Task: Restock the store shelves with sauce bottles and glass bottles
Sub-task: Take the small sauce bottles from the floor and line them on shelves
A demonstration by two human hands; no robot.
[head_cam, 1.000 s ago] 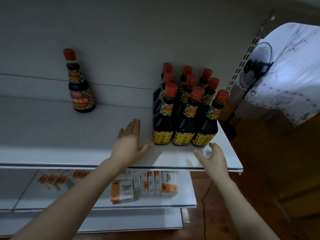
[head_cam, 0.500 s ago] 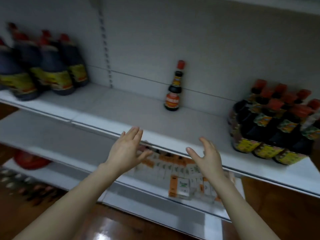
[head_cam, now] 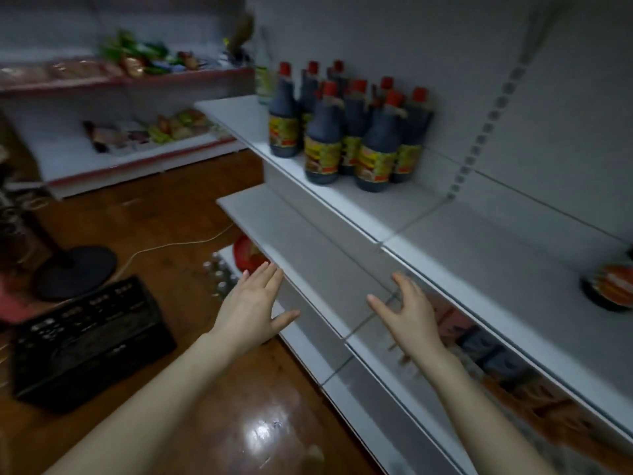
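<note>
beside the shelf [head_cam: 342,214], you've turned left toward the black crate [head_cam: 89,337]; left grip [head_cam: 253,305] and right grip [head_cam: 407,313] stay open, empty, so fetching more stock likely comes next.

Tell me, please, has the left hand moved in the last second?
Yes: the left hand went from right of the lone bottle to well left of it.
</note>
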